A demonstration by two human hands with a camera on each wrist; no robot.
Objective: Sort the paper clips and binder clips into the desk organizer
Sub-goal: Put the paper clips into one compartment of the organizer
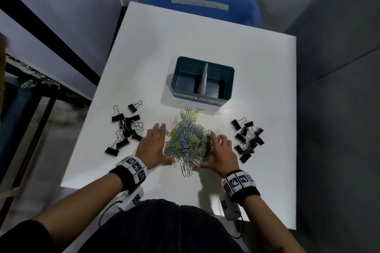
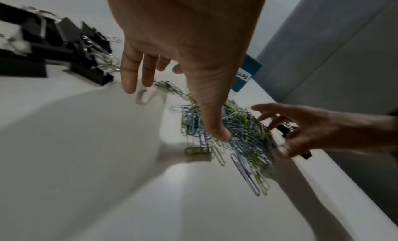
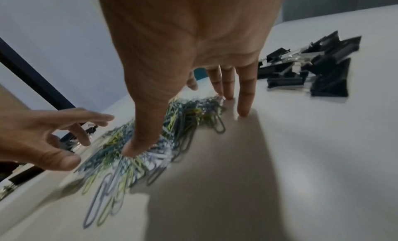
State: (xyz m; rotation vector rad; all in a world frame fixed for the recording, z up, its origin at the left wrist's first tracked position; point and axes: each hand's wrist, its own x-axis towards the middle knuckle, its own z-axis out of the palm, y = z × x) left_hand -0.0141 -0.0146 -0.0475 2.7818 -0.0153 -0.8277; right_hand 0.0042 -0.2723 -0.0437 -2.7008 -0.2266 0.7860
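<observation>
On the white worktop (image 1: 257, 72), two spread hands bracket a loose heap of paper clips, with nothing yet in the organizer.

At far left lies one cluster of black binder clips (image 1: 125, 129), stiff, springy and chunky, best pinched by the body or the wire handles. Next, the left hand (image 1: 154, 146) is open, fingers splayed, its thumb tip pressing into the near edge of the paper clips (image 1: 188, 141). That pile of light, slick, tangling wire will likely spill if pinched, so scooping from both sides looks wiser. The right hand (image 1: 219, 154) mirrors the left, fingers relaxed and gripping nothing, against the pile's other flank. A second binder clip cluster (image 1: 247, 139) sits at right. Behind the pile stands the teal desk organizer (image 1: 202, 99), its two labelled compartments seemingly empty.
</observation>
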